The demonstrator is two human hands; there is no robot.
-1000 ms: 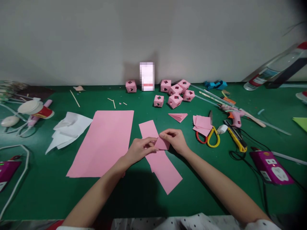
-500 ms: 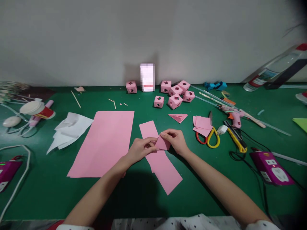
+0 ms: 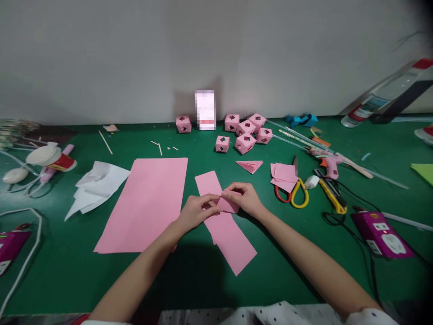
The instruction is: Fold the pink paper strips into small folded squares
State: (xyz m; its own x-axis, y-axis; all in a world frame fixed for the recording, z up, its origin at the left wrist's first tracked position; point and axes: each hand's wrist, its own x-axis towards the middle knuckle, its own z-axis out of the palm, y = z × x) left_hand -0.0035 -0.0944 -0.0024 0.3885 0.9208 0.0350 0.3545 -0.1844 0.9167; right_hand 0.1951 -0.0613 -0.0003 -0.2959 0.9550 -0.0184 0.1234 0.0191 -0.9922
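Observation:
Between my two hands is a small pink paper piece (image 3: 230,206), its upper edge partly hidden by my fingers. My left hand (image 3: 199,210) is closed on its left side, thumb and fingers pinching. From the right, my right hand (image 3: 244,197) pinches the upper edge, fingertips close to those of the left. Beneath them, long pink paper strips (image 3: 236,248) lie slantwise on the green table. A stack of pink paper sheets (image 3: 152,203) lies to the left. Beyond my right hand are a folded pink triangle stack (image 3: 250,165) and small pink squares (image 3: 284,176).
Several pink paper cubes (image 3: 245,142) and a lit phone (image 3: 205,109) stand near the wall. On the right are scissors (image 3: 299,193), a glue gun (image 3: 332,166), a cutter (image 3: 334,198) and a purple power strip (image 3: 382,234). White paper (image 3: 98,187) and a cup (image 3: 50,157) lie left.
My right hand's fingertips have moved slightly left along the paper's upper edge, towards my left fingers. The whole view has shifted a little.

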